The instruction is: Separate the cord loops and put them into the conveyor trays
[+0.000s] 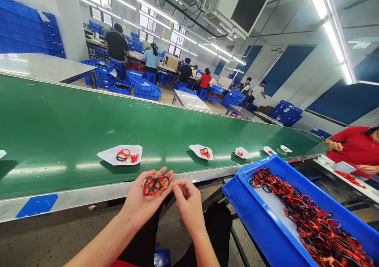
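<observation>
Red/blk cord loops (156,184) — tangled, L hand (142,204)

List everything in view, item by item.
Conveyor belt: one, green, across the view ahead.
White trays: six, white, in a row on the belt, red-and-black pieces on them.
Crate: one, blue, lower right.
Loops: many, red and black, heaped in the crate.
Stacked crates: many, blue, far left.
Co-worker: one, red shirt, far right.
Loop bundle: one, red and black, in the left hand.
Left hand: one, palm up, lower centre.
Right hand: one, fingertips pinched, beside the bundle.
</observation>
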### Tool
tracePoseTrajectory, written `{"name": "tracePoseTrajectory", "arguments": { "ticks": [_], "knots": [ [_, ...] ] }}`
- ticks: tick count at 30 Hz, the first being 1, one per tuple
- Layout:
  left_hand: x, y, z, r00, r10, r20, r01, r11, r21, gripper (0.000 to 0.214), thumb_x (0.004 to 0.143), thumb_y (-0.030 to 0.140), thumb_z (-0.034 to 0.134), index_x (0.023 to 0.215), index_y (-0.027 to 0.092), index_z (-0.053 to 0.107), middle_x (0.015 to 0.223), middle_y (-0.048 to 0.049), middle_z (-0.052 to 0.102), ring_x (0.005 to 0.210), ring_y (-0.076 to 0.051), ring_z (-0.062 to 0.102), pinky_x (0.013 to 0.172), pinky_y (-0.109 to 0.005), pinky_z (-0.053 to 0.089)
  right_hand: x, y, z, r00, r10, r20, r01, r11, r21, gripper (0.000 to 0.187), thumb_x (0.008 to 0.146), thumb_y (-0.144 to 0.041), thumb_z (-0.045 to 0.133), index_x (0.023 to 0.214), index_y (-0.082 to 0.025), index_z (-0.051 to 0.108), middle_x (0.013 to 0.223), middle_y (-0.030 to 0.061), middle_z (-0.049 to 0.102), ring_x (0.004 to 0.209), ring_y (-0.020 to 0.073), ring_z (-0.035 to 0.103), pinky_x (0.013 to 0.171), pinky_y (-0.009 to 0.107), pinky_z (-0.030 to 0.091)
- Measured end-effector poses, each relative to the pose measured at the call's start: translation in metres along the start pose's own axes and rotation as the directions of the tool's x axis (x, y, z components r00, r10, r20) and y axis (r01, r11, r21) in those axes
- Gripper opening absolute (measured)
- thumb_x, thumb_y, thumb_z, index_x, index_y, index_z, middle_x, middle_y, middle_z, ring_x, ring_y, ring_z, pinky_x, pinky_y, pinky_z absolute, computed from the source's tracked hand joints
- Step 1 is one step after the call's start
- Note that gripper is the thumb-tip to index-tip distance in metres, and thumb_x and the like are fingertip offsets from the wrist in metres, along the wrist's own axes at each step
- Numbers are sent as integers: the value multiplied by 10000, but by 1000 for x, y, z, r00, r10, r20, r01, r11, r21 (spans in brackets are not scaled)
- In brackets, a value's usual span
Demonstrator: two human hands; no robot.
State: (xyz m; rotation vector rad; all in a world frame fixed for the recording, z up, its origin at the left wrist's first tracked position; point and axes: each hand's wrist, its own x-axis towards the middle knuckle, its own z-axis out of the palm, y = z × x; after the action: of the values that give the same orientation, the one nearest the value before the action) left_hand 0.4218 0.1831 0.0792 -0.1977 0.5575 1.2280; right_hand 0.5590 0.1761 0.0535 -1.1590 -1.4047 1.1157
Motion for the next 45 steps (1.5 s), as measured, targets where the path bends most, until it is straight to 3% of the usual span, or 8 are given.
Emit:
{"name": "tracePoseTrajectory", "arguments": {
  "ticks": [4, 7, 13, 18, 24, 31, 37, 45],
  "knots": [
    [2, -2, -3, 999, 3, 34, -5, 999, 32, 357, 753, 151, 536, 1093, 53, 581, 1081, -213, 633, 1022, -316, 612, 786, -413, 555, -5, -3, 3, 983, -160, 89, 177, 951, -253, 189, 809, -259, 596, 989, -272, 653, 711, -11, 537, 567, 110, 418, 543, 232, 331],
    [2, -3, -4, 999, -18, 46, 16, 999, 44, 338, 762, 154, 528, 1079, 56, 589, 1050, -207, 648, 1002, -313, 623, 786, -422, 555, -5, -4, 3, 975, -216, 54, 222, 914, -340, 128, 827, -258, 574, 887, -266, 687, 736, 6, 563, 591, 121, 442, 559, 244, 328],
    [2, -6, -4, 998, -42, 50, 37, 995, 90, 301, 777, 156, 535, 1057, 60, 592, 992, -190, 667, 970, -283, 639, 840, -445, 531, -5, -4, -3, 1000, 20, -13, -19, 994, 104, 179, 845, -358, 558, 836, -197, 635, 622, -28, 488, 481, 79, 341, 447, 206, 278],
    [3, -14, -6, 999, 31, 17, -34, 987, 157, 163, 760, 60, 570, 906, 111, 621, 882, -107, 698, 835, -206, 677, 801, -379, 558, -6, -1, -5, 964, 254, 79, -255, 800, 542, 232, 795, -399, 622, 811, -171, 582, 604, -69, 396, 396, 21, 197, 349, 163, 134],
    [5, -18, -9, 1000, 0, 20, -4, 976, 217, 161, 766, 21, 568, 892, 101, 628, 826, -98, 694, 703, -147, 665, 686, -289, 578, -8, 8, -4, 940, 303, 158, -329, 676, 660, 247, 784, -386, 642, 849, -154, 587, 602, -75, 363, 418, 15, 197, 357, 138, 128],
    [5, -19, -9, 1000, 27, 10, -29, 969, 244, 212, 751, -3, 569, 925, 99, 635, 895, -106, 690, 751, -148, 663, 733, -287, 578, -11, 9, -2, 935, 313, 170, -342, 658, 670, 250, 778, -380, 644, 858, -150, 588, 615, -71, 381, 419, 14, 202, 360, 140, 122],
    [1, -17, -4, 998, 55, -8, -50, 949, 313, 216, 801, 71, 531, 1001, 71, 611, 1069, -192, 643, 945, -229, 645, 786, -352, 567, 10, -2, -22, 965, 246, -95, -133, 766, 628, 255, 739, -398, 666, 772, -161, 579, 651, -53, 463, 397, 7, 267, 340, 143, 159],
    [9, -6, -9, 999, 11, 42, -26, 922, 387, 126, 757, 52, 549, 816, 143, 614, 752, -24, 557, 541, -91, 514, 358, -183, 402, 107, 11, -74, 842, 275, -464, 32, 834, 551, 225, 683, -340, 646, 812, -173, 569, 721, -22, 546, 409, 19, 375, 332, 138, 259]
  ]
}}
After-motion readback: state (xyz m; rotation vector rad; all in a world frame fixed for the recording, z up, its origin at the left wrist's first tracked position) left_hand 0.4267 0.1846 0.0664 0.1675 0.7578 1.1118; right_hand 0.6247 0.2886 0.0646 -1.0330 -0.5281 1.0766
